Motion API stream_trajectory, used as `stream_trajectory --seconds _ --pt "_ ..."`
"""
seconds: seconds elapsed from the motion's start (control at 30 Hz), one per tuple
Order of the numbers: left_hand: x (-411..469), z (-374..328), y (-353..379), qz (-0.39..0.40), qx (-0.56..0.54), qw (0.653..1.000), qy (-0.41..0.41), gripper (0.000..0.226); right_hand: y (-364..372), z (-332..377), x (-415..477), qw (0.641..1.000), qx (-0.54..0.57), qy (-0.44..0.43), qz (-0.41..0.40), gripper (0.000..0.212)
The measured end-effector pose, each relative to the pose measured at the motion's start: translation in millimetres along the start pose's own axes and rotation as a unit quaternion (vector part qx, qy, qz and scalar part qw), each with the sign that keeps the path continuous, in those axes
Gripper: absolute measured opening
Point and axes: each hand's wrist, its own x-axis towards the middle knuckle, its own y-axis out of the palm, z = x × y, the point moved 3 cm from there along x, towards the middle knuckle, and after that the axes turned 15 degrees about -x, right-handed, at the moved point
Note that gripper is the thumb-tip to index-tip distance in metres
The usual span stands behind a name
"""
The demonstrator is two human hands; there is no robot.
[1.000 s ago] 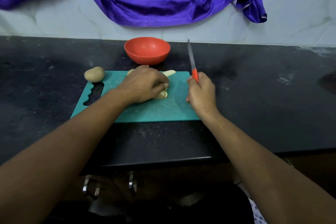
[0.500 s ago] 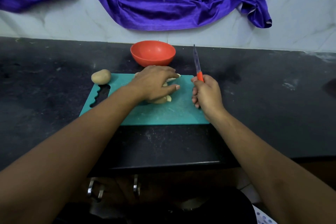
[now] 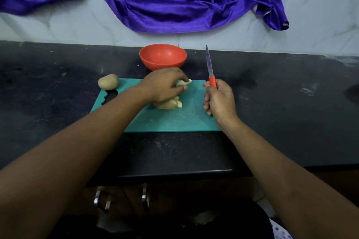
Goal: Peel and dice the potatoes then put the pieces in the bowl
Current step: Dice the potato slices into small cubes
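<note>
Right hand: fingers wrapped tight round the orange handle of the knife, blade pointing up and away, clear of the board, over its right edge.

Left hand: palm down over the cut potato pieces, fingers bent onto a pale piece at the far edge. The thumb sits just under it, but I cannot tell if it is a true pinch or only a touch.

The pieces lie fanned, mid-board on the teal cutting board and partly hidden under the palm. The whole potato, skin on, sits at the board's far left corner. The orange bowl stands just behind the board on the dark counter. A purple cloth drapes over the pale wall behind.
</note>
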Motion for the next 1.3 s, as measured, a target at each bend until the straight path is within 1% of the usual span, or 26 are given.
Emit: stream_trajectory --seconds 0.03,0.13,0.2,0.33,0.43,0.47,0.63,0.67,0.73,0.77,0.8,0.9,1.0,1.07,1.2,1.23,1.3 --pt "9 -1 1 0.006 0.000 1.000 -0.007 0.040 0 0 -1 1.000 -0.001 -0.002 -0.001 0.021" --pt "30 1 10 0.061 0.007 0.997 -0.051 0.042 -1 2 -3 1.000 -0.002 -0.001 -0.006 0.021" --pt "34 4 15 0.067 0.011 0.996 -0.059 0.040 0 3 -4 1.000 -0.001 -0.001 -0.007 0.021" --pt "15 7 10 0.063 0.020 0.997 -0.036 0.039 0 2 -3 1.000 -0.010 -0.007 -0.004 0.022" --pt "-6 11 3 0.068 0.024 0.997 -0.014 0.049 0 2 -2 1.000 -0.019 -0.010 -0.004 0.021" --pt "-12 13 1 0.068 0.023 0.997 -0.011 0.049 0 2 -2 1.000 -0.021 -0.011 -0.005 0.021" --pt "-25 16 -13 0.056 -0.009 0.998 0.020 0.050 0 4 -4 1.000 -0.021 -0.010 -0.009 0.021" --pt "-27 15 -12 0.064 -0.003 0.998 0.024 0.054 0 4 -4 1.000 -0.021 -0.011 -0.008 0.021" --pt "-32 13 -7 0.093 0.036 0.994 0.034 0.077 0 4 -4 1.000 -0.020 -0.010 -0.008 0.021" --pt "-33 13 -3 0.103 0.053 0.993 0.035 0.084 0 4 -4 1.000 -0.022 -0.009 -0.007 0.021" --pt "-34 15 -1 0.104 0.058 0.992 0.033 0.084 0 4 -4 1.000 -0.022 -0.008 -0.005 0.021" --pt "-33 26 -4 0.070 0.058 0.995 0.036 0.066 1 5 -5 1.000 -0.023 -0.008 -0.007 0.020" --pt "-33 29 -6 0.058 0.069 0.995 0.040 0.052 1 5 -5 1.000 -0.024 -0.009 -0.010 0.021" --pt "-34 27 -6 0.057 0.078 0.995 0.036 0.051 1 5 -5 1.000 -0.023 -0.010 -0.009 0.020" --pt "-33 18 -3 0.030 0.039 0.999 0.011 0.066 0 5 -5 1.000 -0.019 -0.012 -0.004 0.018" --pt "-30 16 -2 0.019 0.041 0.999 -0.001 0.065 0 5 -5 1.000 -0.017 -0.011 -0.003 0.017" --pt "-20 12 -1 0.009 0.082 0.996 -0.038 0.054 0 5 -5 1.000 -0.013 -0.011 -0.004 0.017"
